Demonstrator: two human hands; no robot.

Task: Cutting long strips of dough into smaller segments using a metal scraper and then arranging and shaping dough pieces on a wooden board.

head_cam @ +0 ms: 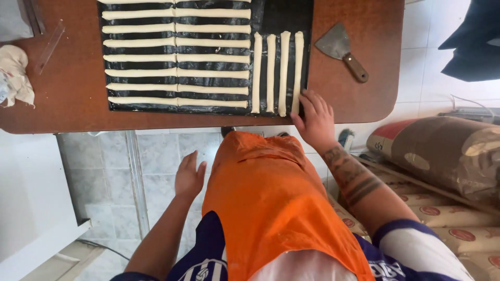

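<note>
A black baking tray (286, 15) lies on the brown table (73, 99), filled with long thin sticks of pale dough (177, 57) in rows, plus several sticks (277, 70) lying the other way at its right end. My right hand (314, 120) rests with spread fingers on the tray's near right corner, touching the end of the outermost stick. My left hand (189, 176) hangs open below the table edge, over the tiled floor, holding nothing. An orange apron (271, 203) covers my front.
A metal scraper (341, 52) with a wooden handle lies on the table right of the tray. A lump of dough or cloth (14, 73) sits at the far left edge. Stacked sacks (442, 156) stand at the right, a white unit (31, 208) at the left.
</note>
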